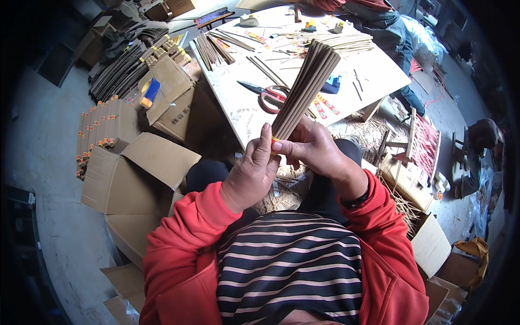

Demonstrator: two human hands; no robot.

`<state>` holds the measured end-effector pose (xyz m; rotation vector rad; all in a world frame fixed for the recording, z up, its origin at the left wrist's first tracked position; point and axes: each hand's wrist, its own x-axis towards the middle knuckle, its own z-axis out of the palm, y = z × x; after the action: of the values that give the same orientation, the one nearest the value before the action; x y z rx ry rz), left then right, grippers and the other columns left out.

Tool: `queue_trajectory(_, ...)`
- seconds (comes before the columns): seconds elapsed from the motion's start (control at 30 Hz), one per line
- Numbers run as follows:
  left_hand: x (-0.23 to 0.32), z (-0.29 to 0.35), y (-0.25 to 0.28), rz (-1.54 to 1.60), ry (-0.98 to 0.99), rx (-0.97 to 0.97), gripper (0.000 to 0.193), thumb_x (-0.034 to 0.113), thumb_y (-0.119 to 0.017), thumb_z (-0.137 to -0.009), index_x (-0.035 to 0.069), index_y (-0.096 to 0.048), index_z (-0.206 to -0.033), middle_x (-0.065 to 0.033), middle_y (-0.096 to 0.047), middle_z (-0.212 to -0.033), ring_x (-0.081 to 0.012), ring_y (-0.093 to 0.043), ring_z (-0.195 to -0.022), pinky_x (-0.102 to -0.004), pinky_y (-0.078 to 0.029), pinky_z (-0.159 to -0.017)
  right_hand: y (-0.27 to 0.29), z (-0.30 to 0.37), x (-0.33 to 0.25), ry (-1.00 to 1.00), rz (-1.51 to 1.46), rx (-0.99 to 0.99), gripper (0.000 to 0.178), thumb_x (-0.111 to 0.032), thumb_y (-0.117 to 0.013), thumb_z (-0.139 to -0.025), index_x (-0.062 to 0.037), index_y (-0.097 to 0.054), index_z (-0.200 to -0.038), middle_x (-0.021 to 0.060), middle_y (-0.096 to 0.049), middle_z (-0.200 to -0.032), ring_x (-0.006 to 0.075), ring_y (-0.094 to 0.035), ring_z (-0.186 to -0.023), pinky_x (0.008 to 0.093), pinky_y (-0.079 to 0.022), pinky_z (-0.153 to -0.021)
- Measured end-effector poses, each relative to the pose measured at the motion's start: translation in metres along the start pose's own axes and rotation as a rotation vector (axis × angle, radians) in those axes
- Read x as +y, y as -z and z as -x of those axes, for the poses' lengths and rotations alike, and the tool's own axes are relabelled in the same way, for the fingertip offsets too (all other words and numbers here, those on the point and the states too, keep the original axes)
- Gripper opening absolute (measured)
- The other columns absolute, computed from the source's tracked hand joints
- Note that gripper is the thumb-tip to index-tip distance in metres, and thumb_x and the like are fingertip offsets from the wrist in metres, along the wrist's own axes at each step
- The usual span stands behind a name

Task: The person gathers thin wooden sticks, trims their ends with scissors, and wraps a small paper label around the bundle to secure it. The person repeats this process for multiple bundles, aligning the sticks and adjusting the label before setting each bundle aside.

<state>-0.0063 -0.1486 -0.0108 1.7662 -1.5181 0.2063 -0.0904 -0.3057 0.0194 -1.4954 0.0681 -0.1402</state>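
A bundle of brown incense sticks (pixel 306 89) tilts up and to the right in front of me, its far end fanned slightly wider. Around its near end runs a yellow band (pixel 275 139). My left hand (pixel 250 172) is closed on that lower end, thumb pointing up along the side. From the right, my right hand (pixel 318 149) also grips it, thumb pressed on the band; its other fingers are partly hidden behind the sticks. Just beyond lie red-handled scissors (pixel 271 98) on the white table (pixel 230 89), with a blue tape dispenser (pixel 331 84) to their right.
Loose sticks (pixel 341 42) and red-yellow labels (pixel 326 105) lie on the table. An open cardboard box (pixel 138 187) stands at my left, near banded bundles (pixel 100 127) and a tape roll (pixel 150 93). Another person (pixel 398 35) is at the far right; a red-webbed stool (pixel 422 142) stands at right.
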Motion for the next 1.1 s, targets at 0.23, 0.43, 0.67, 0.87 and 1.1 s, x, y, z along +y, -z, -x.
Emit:
queue_trajectory(0.23, -0.002, -0.009, 0.009, 0.392, 0.009, 0.002, 0.062, 0.002, -0.052, -0.087, -0.006, -0.018, -0.138, -0.0218, -0.051, -0.117, -0.0251, -0.057, -0.101, -0.0310, -0.046, -0.084, -0.001, -0.001, -0.009, 0.151, -0.155, -0.072, 0.035, -0.014, -0.063, -0.084, -0.0018, -0.045, -0.112, 0.0029, -0.058, -0.080, 0.0041, -0.050, -0.056, 0.0174, -0.039, -0.044)
queue_trajectory(0.43, 0.008, -0.018, 0.025, 0.770, 0.194, -0.125, 0.058, 0.010, -0.048, -0.091, -0.003, -0.017, -0.139, -0.0133, -0.050, -0.118, -0.0179, -0.056, -0.096, -0.0286, -0.047, -0.081, 0.001, -0.002, -0.010, 0.229, -0.129, -0.094, 0.036, -0.012, -0.061, -0.086, -0.0004, -0.042, -0.114, 0.0027, -0.059, -0.082, 0.0042, -0.051, -0.058, 0.0170, -0.040, -0.047)
queue_trajectory(0.67, 0.014, -0.028, 0.031, 0.837, 0.282, -0.099, 0.063, 0.042, -0.038, -0.094, -0.002, -0.025, -0.137, -0.0059, -0.053, -0.102, -0.0084, -0.053, -0.075, -0.0211, -0.046, -0.065, -0.007, 0.002, -0.018, 0.317, -0.158, -0.059, 0.032, -0.010, -0.060, -0.086, 0.0031, -0.041, -0.108, 0.0067, -0.058, -0.078, 0.0092, -0.058, -0.065, 0.0211, -0.046, -0.053)
queue_trajectory(0.87, 0.019, -0.036, 0.025, 1.014, 0.407, -0.009, 0.051, 0.034, -0.048, -0.092, 0.000, -0.039, -0.128, -0.0041, -0.057, -0.091, -0.0063, -0.053, -0.065, -0.0174, -0.043, -0.054, -0.001, 0.001, -0.021, 0.315, -0.094, -0.087, 0.027, -0.013, -0.059, -0.087, 0.0026, -0.043, -0.102, 0.0069, -0.058, -0.072, 0.0088, -0.058, -0.065, 0.0225, -0.046, -0.054)
queue_trajectory(1.1, -0.001, -0.038, 0.013, 1.120, 0.558, -0.032, 0.046, 0.041, -0.053, -0.088, 0.001, -0.049, -0.109, -0.0043, -0.055, -0.075, -0.0098, -0.052, -0.055, -0.0200, -0.042, -0.048, 0.012, -0.018, 0.004, 0.350, -0.042, -0.026, 0.030, -0.018, -0.064, -0.084, 0.0019, -0.044, -0.096, 0.0092, -0.059, -0.069, 0.0085, -0.053, -0.060, 0.0241, -0.042, -0.051)
